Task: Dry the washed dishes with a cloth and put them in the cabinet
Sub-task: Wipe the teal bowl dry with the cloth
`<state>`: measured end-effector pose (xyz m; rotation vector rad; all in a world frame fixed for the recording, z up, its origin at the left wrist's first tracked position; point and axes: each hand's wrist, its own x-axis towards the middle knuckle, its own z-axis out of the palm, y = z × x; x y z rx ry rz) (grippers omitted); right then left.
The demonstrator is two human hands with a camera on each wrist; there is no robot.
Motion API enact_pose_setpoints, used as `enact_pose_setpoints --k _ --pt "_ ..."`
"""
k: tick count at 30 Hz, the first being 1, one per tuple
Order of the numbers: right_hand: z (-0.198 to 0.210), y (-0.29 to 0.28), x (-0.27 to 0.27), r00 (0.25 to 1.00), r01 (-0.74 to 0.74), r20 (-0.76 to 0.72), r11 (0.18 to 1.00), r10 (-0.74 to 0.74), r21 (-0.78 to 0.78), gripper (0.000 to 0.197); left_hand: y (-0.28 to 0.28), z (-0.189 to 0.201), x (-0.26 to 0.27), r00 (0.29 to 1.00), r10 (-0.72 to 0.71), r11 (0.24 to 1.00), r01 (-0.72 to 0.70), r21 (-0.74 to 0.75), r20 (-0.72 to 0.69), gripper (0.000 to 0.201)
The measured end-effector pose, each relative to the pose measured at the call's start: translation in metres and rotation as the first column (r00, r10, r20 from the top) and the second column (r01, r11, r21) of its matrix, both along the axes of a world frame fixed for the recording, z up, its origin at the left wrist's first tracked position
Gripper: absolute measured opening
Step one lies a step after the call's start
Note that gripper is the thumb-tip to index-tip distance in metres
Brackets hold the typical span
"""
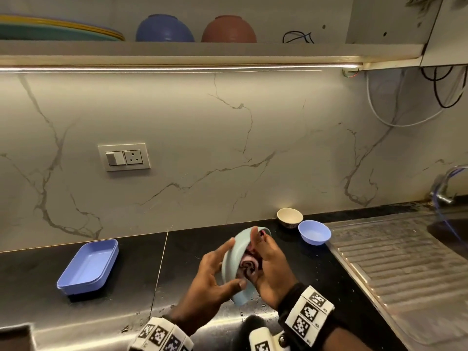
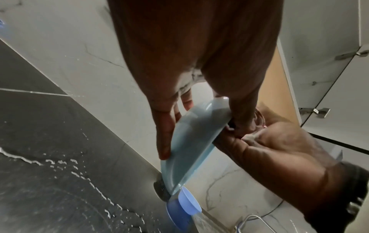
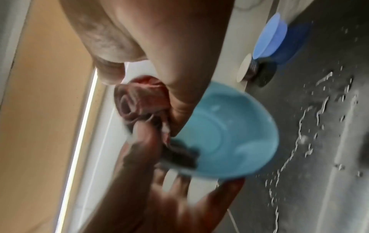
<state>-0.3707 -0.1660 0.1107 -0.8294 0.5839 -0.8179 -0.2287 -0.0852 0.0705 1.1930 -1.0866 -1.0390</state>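
1. Just above the dark surface (image 1: 106, 323), a pale blue bowl (image 1: 231, 262) is held between both hands, clear of the worktop.
2. The left hand (image 1: 215, 279) grips the bowl from outside: its thumb hooks over the near rim while the fingers (image 2: 165, 135) lie straight along the outer wall.
3. The right hand (image 1: 271, 264) has its grip closed on a bunched reddish-purple cloth (image 1: 249, 268), pressed into the bowl's hollow.
4. Behind the hands, a small cream bowl (image 1: 290, 217) and a lilac bowl (image 1: 314, 232) stand close together beside the ribbed steel drainboard (image 1: 395, 257); neither touches the held bowl.
5. Well to the left lies a lilac rectangular tray (image 1: 88, 267); water droplets (image 2: 79, 170) streak the surface.
6. Overhead, the cabinet shelf (image 1: 177, 50) carries stacked plates (image 1: 58, 30), a blue bowl (image 1: 164, 29) and a brown bowl (image 1: 229, 30), both upturned.
7. The held bowl is tipped on edge, mouth facing right toward the right palm, base toward the left; its rim plane runs from near to far.
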Motion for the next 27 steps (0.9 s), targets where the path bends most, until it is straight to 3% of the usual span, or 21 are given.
enact_pose_setpoints --k 4,8,14,17,20,22,25,27 --pt "-0.004 0.003 -0.006 0.999 -0.027 0.026 0.998 0.028 -0.054 0.055 0.007 -0.006 0.006 0.998 -0.044 0.999 0.044 0.000 0.041 0.067" --pt "-0.001 0.009 -0.017 0.968 -0.211 0.096 0.956 0.234 -0.204 0.051 0.003 0.001 0.024 0.978 0.139 0.990 -0.133 0.046 -0.156 0.056" --pt "0.001 0.015 -0.028 0.910 -0.360 0.118 0.900 0.396 -0.245 0.053 0.002 0.012 0.031 0.971 0.129 0.962 -0.073 0.264 -0.202 0.070" --pt "-0.002 0.004 -0.041 0.910 -0.376 0.090 0.898 0.405 -0.229 0.054 0.004 0.004 0.039 0.977 0.121 0.970 -0.079 0.229 -0.176 0.093" --pt "-0.009 -0.010 -0.051 0.951 -0.301 0.013 0.936 0.309 -0.182 0.065 0.007 -0.001 0.048 0.972 0.138 0.981 -0.108 0.161 -0.188 0.098" --pt "-0.013 -0.020 -0.052 0.981 -0.160 -0.148 0.956 0.126 -0.245 0.070 0.009 -0.002 0.052 0.969 0.141 0.984 -0.115 0.134 -0.202 0.101" --pt "-0.016 -0.035 -0.054 0.943 0.060 -0.291 0.941 -0.163 -0.334 0.057 0.013 0.003 0.050 0.964 0.133 0.986 -0.106 0.127 -0.229 0.103" --pt "-0.017 -0.043 -0.056 0.946 0.126 -0.259 0.958 -0.194 -0.258 0.042 0.014 0.007 0.047 0.963 0.137 0.986 -0.111 0.121 -0.234 0.096"
